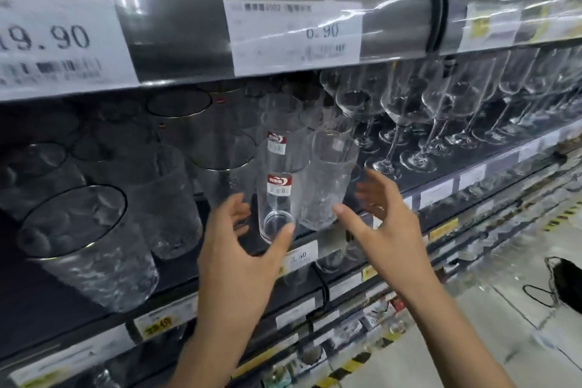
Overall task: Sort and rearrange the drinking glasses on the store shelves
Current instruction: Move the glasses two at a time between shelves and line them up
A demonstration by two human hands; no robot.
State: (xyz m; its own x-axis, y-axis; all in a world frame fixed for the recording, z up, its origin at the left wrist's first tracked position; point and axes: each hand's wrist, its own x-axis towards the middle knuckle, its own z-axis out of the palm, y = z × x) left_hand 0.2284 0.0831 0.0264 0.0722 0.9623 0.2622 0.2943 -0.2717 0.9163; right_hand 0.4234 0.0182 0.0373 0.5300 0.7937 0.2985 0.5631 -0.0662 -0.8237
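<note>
A tall smooth glass with a red label (277, 195) stands at the front of the middle shelf (176, 288). My left hand (242, 255) grips its base, thumb on the right and fingers on the left. Just to its right stands a textured tumbler (327, 179). My right hand (384, 224) is beside that tumbler with fingers spread and holds nothing; its thumb tip is at the tumbler's lower edge. Another labelled tall glass (278, 123) stands behind.
Wide textured tumblers (91, 249) fill the shelf's left part and gold-rimmed glasses (220, 154) stand behind them. Rows of wine glasses (409, 116) occupy the right. Price tags (296, 35) line the shelf edge above. A black bag (567, 287) lies on the floor at right.
</note>
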